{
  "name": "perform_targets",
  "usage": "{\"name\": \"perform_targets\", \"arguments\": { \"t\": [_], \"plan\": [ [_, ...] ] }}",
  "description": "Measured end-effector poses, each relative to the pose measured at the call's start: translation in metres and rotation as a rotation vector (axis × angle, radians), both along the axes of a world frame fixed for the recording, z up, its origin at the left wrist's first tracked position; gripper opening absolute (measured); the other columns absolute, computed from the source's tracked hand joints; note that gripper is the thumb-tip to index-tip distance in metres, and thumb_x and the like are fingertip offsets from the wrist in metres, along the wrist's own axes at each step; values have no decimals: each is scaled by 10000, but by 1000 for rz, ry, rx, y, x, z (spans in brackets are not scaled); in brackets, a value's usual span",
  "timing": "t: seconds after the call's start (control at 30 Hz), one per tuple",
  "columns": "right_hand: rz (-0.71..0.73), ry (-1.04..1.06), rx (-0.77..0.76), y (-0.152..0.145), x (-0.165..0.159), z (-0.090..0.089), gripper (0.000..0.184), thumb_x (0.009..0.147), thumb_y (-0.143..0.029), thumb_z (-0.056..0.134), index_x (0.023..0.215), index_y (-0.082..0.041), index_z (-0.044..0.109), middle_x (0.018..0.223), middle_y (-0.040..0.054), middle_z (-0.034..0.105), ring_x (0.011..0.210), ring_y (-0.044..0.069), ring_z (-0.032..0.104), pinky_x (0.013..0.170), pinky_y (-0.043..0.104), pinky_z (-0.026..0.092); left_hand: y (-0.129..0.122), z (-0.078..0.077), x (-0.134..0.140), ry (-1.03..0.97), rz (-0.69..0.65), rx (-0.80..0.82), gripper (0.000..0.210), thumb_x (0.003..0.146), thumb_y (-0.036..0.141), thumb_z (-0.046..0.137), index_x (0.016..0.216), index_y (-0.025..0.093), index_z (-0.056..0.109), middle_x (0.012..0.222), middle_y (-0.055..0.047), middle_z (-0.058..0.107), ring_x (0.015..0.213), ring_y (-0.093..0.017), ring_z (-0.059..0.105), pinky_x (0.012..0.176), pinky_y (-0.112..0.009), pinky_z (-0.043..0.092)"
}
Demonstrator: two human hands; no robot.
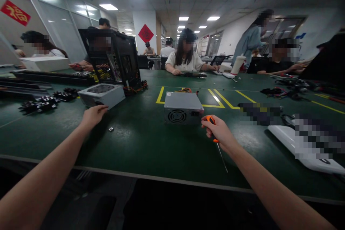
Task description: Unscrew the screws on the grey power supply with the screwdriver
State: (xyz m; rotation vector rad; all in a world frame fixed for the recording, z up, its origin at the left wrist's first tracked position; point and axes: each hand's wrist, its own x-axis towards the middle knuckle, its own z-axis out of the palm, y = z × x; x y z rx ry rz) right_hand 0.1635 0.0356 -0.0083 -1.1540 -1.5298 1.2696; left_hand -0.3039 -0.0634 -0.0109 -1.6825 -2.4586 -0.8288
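My right hand (219, 131) is closed around an orange and black screwdriver (211, 119), its thin metal shaft slanting down toward the table's front edge. Just left of that hand sits a grey computer power supply (184, 101), with a round fan grille and a socket on its near side and coloured wires behind. On the left, my left hand (93, 116) is at the near side of a second power supply (104, 95), fingers stretched out toward its corner. Whether they touch it I cannot tell. A small metallic piece (111, 129) lies on the table to the right of this hand.
A black computer case (114, 57) stands behind the left power supply. Black connectors (43, 104) lie at far left. A white device (285, 138) and bundled cables (285, 88) are on the right. Several people sit around the green table (151, 151), one directly opposite.
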Motion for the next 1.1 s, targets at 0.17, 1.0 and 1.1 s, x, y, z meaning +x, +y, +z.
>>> {"name": "perform_targets", "arguments": {
  "t": [0.17, 1.0, 1.1],
  "plan": [
    [7, -27, 20, -2, -3, 0, 214, 693, -290, 584, 865, -186, 510, 624, -47, 534, 381, 39, 404, 357, 184, 342, -44, -5, 30, 99, -207, -198, 472, 803, 528, 429, 1095, 195, 594, 1045, -59, 574, 834, -194, 554, 773, -300, 435],
    [-170, 161, -191, 73, -12, 14, 220, 734, -390, 596, 760, -181, 531, 606, -23, 550, 365, 32, 347, 330, 165, 290, 52, -2, 197, -414, -302, 280, 514, 853, 391, 383, 1299, 138, 354, 1275, -143, 399, 1190, -223, 416, 1024, -394, 319],
    [-70, 196, -235, 100, -32, 18, 324, 741, -506, 555, 768, -183, 552, 593, 4, 574, 441, 87, 472, 404, 205, 387, 29, -1, 240, -474, -357, 303, 537, 851, 435, 385, 1324, 194, 303, 1352, -126, 267, 1300, -239, 252, 1058, -434, 273]
  ]
}}
